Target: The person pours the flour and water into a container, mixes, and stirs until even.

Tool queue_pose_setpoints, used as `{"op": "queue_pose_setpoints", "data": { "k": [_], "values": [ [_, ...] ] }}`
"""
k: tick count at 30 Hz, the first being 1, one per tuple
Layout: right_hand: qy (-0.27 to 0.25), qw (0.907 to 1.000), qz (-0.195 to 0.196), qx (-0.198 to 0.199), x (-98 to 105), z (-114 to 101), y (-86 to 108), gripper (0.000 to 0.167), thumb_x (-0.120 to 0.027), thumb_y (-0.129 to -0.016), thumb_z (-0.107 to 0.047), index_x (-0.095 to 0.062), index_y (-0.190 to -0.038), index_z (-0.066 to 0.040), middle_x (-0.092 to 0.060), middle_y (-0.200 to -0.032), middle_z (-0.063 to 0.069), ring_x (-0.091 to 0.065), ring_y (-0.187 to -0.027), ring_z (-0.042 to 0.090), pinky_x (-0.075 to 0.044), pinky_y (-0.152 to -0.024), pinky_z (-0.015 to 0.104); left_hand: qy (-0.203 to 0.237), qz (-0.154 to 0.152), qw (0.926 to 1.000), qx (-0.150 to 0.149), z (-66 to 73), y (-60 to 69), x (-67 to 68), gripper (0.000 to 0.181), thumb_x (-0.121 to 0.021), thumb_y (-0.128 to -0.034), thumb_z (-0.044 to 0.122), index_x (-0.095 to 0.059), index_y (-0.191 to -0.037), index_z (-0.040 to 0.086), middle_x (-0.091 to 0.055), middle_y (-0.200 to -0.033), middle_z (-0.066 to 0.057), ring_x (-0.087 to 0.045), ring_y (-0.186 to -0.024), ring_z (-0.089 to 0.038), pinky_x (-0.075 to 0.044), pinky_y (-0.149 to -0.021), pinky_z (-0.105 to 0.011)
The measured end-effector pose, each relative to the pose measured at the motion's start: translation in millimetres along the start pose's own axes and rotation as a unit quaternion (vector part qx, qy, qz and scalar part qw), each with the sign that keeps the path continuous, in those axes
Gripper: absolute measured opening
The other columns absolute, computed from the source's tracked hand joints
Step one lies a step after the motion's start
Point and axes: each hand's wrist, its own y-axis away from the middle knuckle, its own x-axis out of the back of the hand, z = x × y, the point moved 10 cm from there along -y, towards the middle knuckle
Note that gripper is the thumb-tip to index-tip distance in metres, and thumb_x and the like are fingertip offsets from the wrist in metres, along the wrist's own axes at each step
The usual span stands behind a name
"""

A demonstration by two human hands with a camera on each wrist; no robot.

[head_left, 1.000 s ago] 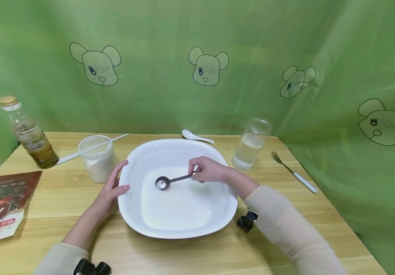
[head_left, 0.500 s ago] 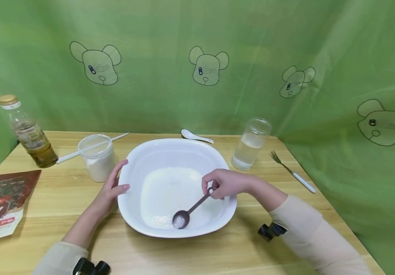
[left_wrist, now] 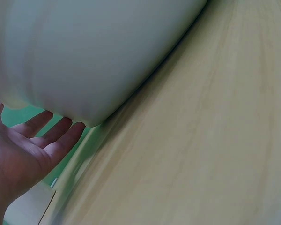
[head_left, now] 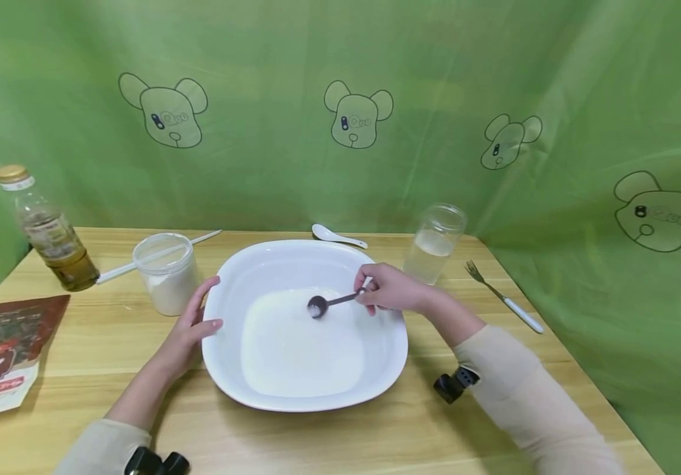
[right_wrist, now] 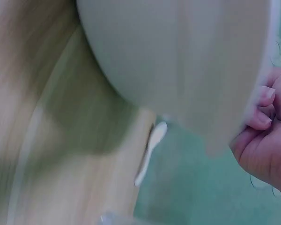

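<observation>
A white oval basin point(head_left: 298, 400) with a shallow layer of whitish liquid stands in front of me in the head view. My left hand point(head_left: 188, 330) holds its left rim, thumb over the edge and fingers against the outer wall, as the left wrist view confirms. Above the basin's right half, my right hand point(head_left: 392, 287) pinches the ring-ended handle of a dark measuring spoon point(head_left: 318, 307). The spoon's round bowl points left, at the liquid near the basin's middle. The right wrist view shows curled fingers point(right_wrist: 261, 119) beyond the basin's rim; the spoon is hidden there.
Left of the basin are a jar of white powder point(head_left: 169, 284), a white stick point(head_left: 117, 272), an oil bottle point(head_left: 58, 244) and a printed bag point(head_left: 4, 356). A white spoon point(head_left: 337, 236) lies behind. Rightward are a glass of cloudy liquid point(head_left: 434, 247) and a fork point(head_left: 503, 297).
The measuring spoon swept from the basin's left-middle to its near side, then back up to the middle right, moving with my right hand. My left hand stayed on the rim.
</observation>
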Motion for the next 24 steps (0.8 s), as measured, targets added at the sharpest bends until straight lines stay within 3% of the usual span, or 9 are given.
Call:
{"op": "queue_pose_setpoints", "data": {
  "k": [7,14,18,24],
  "values": [
    [-0.062,0.9967,-0.048,0.019,-40,-12,-25.2,0.012,-0.053,-0.081,-0.001,-0.047,-0.091,0.001,-0.054,-0.054,0.008,-0.033,-0.038,0.010,-0.024,-0.037,0.018,0.000,0.000,1.0000,0.006,-1.6,-0.2,0.4,0.063,-0.043,-0.0798,0.002,-0.018,-0.135,0.020,-0.036,-0.115,-0.028,-0.055,-0.089,-0.025,-0.050,-0.064,-0.043],
    [-0.035,0.9928,-0.112,0.026,-69,-28,-9.2,0.012,-0.058,-0.078,-0.003,-0.049,-0.087,-0.004,-0.048,-0.047,0.005,-0.035,-0.038,0.010,-0.023,-0.038,0.018,-0.001,-0.003,1.0000,0.005,0.9,-0.1,-2.1,0.063,-0.043,-0.0798,0.003,-0.017,-0.135,0.020,-0.032,-0.118,-0.030,-0.054,-0.091,-0.024,-0.050,-0.065,-0.042],
    [0.016,0.9931,-0.108,0.045,-61,-32,7.1,0.013,-0.061,-0.074,-0.003,-0.052,-0.084,-0.006,-0.043,-0.047,0.000,-0.038,-0.041,0.009,-0.030,-0.042,0.019,-0.001,-0.003,1.0000,0.005,2.8,0.1,-2.7,0.064,-0.043,-0.0797,0.003,-0.016,-0.135,0.020,-0.035,-0.115,-0.030,-0.056,-0.088,-0.025,-0.050,-0.063,-0.043],
    [0.088,0.9929,-0.026,0.076,-24,-23,23.0,0.015,-0.059,-0.069,0.001,-0.053,-0.081,-0.007,-0.041,-0.050,-0.004,-0.036,-0.045,0.006,-0.031,-0.043,0.017,-0.001,-0.001,1.0000,0.008,0.7,0.8,-1.2,0.063,-0.043,-0.0802,0.003,-0.017,-0.135,0.020,-0.036,-0.114,-0.028,-0.056,-0.087,-0.024,-0.050,-0.063,-0.043]
  ]
}}
